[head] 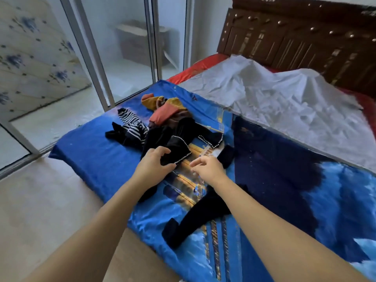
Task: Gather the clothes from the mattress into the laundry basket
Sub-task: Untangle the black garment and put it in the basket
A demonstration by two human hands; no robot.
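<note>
A blue printed mattress (pixel 97 159) lies on the floor with clothes piled on it. A black garment with beaded trim (pixel 179 137) lies in the middle, and my left hand (pixel 152 163) is curled over its near sleeve edge, fingers closing on the cloth. My right hand (pixel 205 168) hovers just right of that sleeve, fingers loosely apart, holding nothing. A striped black-and-white piece (pixel 131 124) lies to the left. An orange and mustard garment (pixel 164 107) sits at the far end. Black leggings (pixel 203 210) stretch toward me under my right arm. No laundry basket is in view.
A crumpled white sheet (pixel 284 102) covers a red bed (pixel 195 68) with a dark wooden headboard (pixel 295 37) at the back right. Glass sliding doors (pixel 126 58) stand behind the mattress. Another floral mattress (pixel 34 58) leans at the left. Tiled floor (pixel 50 200) lies left of me.
</note>
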